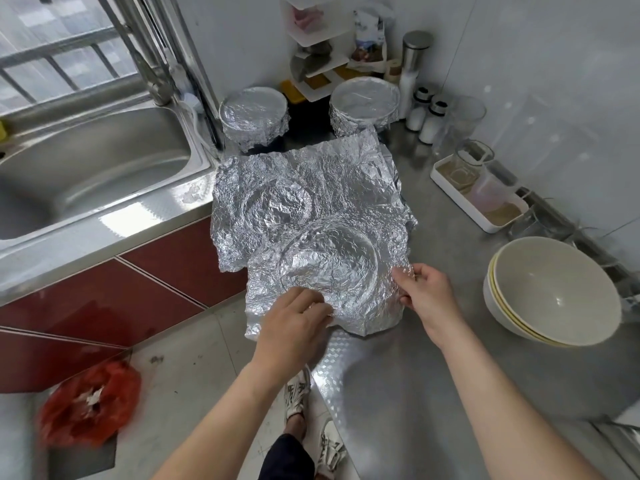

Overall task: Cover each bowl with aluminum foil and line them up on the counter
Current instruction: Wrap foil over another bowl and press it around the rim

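Bare forearms [221,410] come in from 6 o'clock, palms down. The left hand [294,323] curls its fingers over the near edge of the front foil sheet [329,268] and grasps it. The right hand [426,292] pinches that sheet's 3 o'clock edge between thumb and fingers. The left fingertips are buried in the crumpled foil.

A round bowl shape shows in the sheet's middle; whether a bowl sits under or on it cannot be told. A second foil sheet [311,174] lies touching at 12 o'clock, also with a round dent.

Two covered bowls [254,116] stand at 11 and 1 o'clock at the back of the worktop [415,375]. Stacked pale bowls [554,289] sit uncovered at 3 o'clock, and a sink [86,168] lies at 9 o'clock. A red bag [90,403] is on the floor at 7 o'clock, blurred.
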Demonstrator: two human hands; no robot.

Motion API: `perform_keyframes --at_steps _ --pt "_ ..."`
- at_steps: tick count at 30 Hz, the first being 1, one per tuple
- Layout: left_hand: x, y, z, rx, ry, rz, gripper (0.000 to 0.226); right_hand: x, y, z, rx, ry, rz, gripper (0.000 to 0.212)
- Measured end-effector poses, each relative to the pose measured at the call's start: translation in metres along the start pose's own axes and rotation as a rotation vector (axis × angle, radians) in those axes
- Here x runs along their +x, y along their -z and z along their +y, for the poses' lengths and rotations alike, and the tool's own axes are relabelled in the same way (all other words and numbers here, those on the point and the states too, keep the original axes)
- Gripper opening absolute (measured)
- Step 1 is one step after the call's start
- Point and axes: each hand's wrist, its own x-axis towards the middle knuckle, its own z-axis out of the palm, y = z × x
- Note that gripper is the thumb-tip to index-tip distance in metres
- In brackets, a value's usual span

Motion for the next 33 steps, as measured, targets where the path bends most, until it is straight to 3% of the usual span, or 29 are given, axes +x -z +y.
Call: perform_keyframes --at_steps 11,16,22,28,31,33 --pt "0.002 -0.008 0.003 -0.029 0.027 0.002 0.029 0.000 0.000 0.009 0.016 0.015 0.010 0.012" --pt "0.006 -0.010 0.003 -0.022 0.021 0.006 0.028 0.002 -0.001 0.011 0.219 -0.142 -0.009 0.009" --pt "0.003 -0.008 0.000 -0.039 -0.019 0.005 0.025 -0.001 0.005 0.011 0.290 -0.282 -0.066 0.009" --pt "-0.015 0.001 0.005 -0.008 -0.075 -0.056 0.012 -0.017 0.027 0.002 0.173 -0.401 -0.179 0.011" --pt "-0.015 0.007 0.015 -0.013 -0.035 -0.088 0.028 -0.020 0.020 -0.002 0.072 -0.303 -0.127 0.028" --pt "-0.007 0.009 0.023 0.004 0.043 -0.119 0.043 -0.020 0.010 -0.005 0.037 -0.224 -0.053 0.025"
